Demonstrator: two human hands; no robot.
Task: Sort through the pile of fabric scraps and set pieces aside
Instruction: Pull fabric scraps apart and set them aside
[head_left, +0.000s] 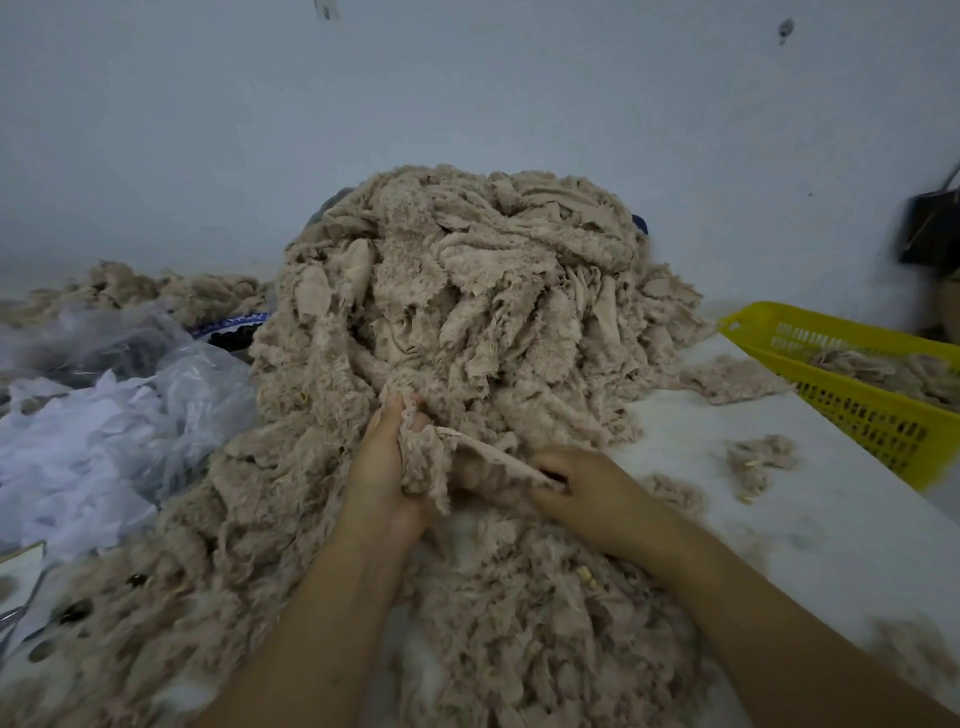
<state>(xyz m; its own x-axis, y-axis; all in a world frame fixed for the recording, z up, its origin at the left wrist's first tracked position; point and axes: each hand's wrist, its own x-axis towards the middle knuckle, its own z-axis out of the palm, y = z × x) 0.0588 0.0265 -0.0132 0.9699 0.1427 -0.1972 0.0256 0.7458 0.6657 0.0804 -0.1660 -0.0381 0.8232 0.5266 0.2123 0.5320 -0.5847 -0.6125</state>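
**Both hands on one beige scrap at the foot of the pile**

The pile of fabric scraps (467, 312), beige and fleecy with ragged edges, fills the middle of the view. It rises toward 12 o'clock against a pale wall (467, 93) and spills down past 6 o'clock between the person's forearms.

At the near foot of the pile, just below centre, a single scrap (470, 460) is stretched between the two hands. The left hand (384, 467) grasps its bunched left end, palm turned inward, with the fingers wrapped into the fleece and the fingertips at the top. The right hand (587, 499) lies back-up with curled fingers and pinches the scrap's pointed right end. The smooth backing side of the scrap faces up between the hands, and its lower edge touches the scraps beneath.

At 3 o'clock a yellow slotted plastic basket (878, 421) sits tilted on the white table (810, 530), with a few beige pieces (878, 371) inside it. Between the basket and the right hand, at about 4 o'clock, a small loose tuft (758, 457) lies on the bare tabletop, well apart from the pile.

At 9 o'clock a clear plastic bag (171, 374) holds white fabric (78, 457) and touches the left flank of the pile. Behind it, toward 10 o'clock, lies a lower heap of the same beige scraps (156, 291). A dark bag (930, 228) hangs at the wall near 2 o'clock, blurred.
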